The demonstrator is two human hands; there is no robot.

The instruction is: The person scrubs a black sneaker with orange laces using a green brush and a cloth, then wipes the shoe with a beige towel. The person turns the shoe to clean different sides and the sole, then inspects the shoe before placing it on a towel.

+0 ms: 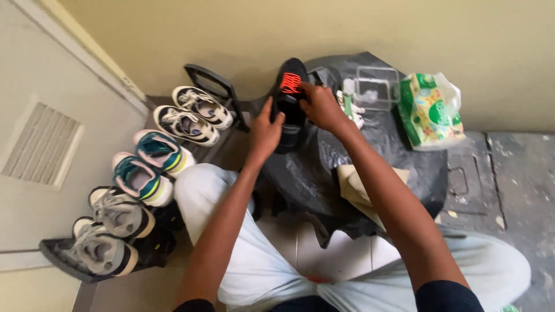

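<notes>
A black shoe (291, 107) with bright orange-red laces stands on a black plastic sheet (352, 167) in front of me. My left hand (265, 128) grips the shoe's left side near the heel. At the lace area, the fingers of my right hand (321, 107) pinch the orange laces. Both forearms reach forward over my knees in light trousers.
Three pairs of shoes (144, 173) line a black rack along the left by a door with a vent. On the sheet lie a clear plastic box (377, 88), a white-green small item (350, 107), a beige cloth (357, 185) and a green-printed tissue pack (430, 112). The wall is close behind.
</notes>
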